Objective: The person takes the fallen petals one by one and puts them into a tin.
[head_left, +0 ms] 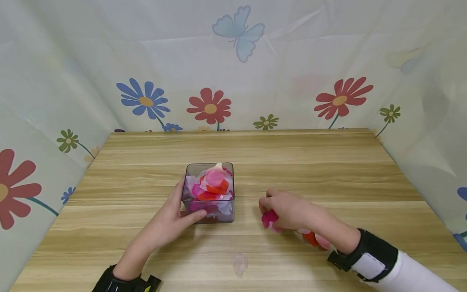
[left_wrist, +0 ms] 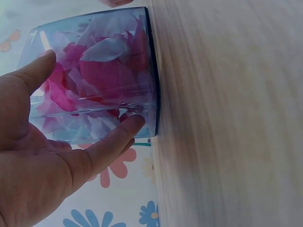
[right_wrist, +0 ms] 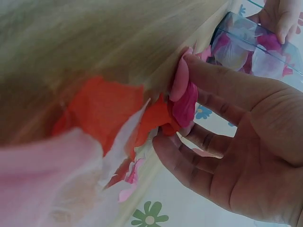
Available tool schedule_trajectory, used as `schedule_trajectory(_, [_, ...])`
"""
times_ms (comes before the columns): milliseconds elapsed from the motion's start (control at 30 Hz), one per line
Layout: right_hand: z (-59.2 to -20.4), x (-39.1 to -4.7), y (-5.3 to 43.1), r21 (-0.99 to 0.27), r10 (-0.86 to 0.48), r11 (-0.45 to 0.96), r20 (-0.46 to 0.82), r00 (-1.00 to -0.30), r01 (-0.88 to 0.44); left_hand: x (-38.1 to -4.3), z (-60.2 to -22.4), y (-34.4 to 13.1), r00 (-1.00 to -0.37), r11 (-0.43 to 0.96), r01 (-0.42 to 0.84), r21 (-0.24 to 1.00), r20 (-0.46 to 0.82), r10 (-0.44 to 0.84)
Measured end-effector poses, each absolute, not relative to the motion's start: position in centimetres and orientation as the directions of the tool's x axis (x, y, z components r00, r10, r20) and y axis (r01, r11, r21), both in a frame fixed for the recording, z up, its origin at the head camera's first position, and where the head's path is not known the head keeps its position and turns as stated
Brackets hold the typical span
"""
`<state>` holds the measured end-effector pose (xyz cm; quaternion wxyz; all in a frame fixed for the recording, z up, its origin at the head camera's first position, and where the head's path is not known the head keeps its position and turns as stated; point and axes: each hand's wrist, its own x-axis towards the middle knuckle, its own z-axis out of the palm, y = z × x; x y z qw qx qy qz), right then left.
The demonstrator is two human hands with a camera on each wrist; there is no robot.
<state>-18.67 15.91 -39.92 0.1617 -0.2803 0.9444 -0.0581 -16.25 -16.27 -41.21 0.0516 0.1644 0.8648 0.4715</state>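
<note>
Your left hand [head_left: 171, 221] holds the clear box [head_left: 210, 192] of petals in a wide grip, while just right of the box your right hand [head_left: 288, 211] pinches what looks like a magenta petal [head_left: 269, 219] on the counter [head_left: 328, 170].

Light wood-grain worktop [head_left: 328, 170]. Pale backdrop sheet [head_left: 292, 61] on three sides, printed with a blue butterfly [head_left: 238, 32], red flowers [head_left: 209, 106], a blue flower [head_left: 144, 99] and small green flowers [head_left: 266, 121]. One pale, translucent petal [head_left: 239, 263] lies alone at the worktop's near edge.
</note>
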Motion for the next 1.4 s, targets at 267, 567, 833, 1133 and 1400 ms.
schedule_trajectory(267, [-40.0, -18.6, 15.8, -0.22, -0.569, 0.821, -0.247, -0.784, -0.527, -16.2, -41.3, -16.4, -0.943, 0.494, 0.216, 0.842, 0.048, 0.331])
schedule_trajectory(567, [-40.1, -18.6, 15.9, -0.243, -0.569, 0.819, -0.228, -0.79, -0.519, -16.2, -41.3, -16.3, -0.942, 0.502, 0.222, 0.836, 0.051, 0.332])
schedule_trajectory(833, [-40.4, -18.7, 16.3, -0.32, -0.639, 0.754, -0.153, -0.754, -0.574, -16.2, -41.3, -16.4, -0.942, 0.493, 0.209, 0.845, 0.04, 0.332])
schedule_trajectory(1133, [-40.0, -18.9, 16.5, -0.396, -0.646, 0.725, -0.106, -0.756, -0.563, -16.2, -41.4, -16.4, -0.941, 0.482, 0.206, 0.852, 0.039, 0.335])
schedule_trajectory(1400, [-38.7, -19.4, 16.4, -0.429, -0.612, 0.721, -0.025, -0.791, -0.544, -16.2, -41.4, -16.4, -0.942, 0.481, 0.205, 0.853, 0.038, 0.334])
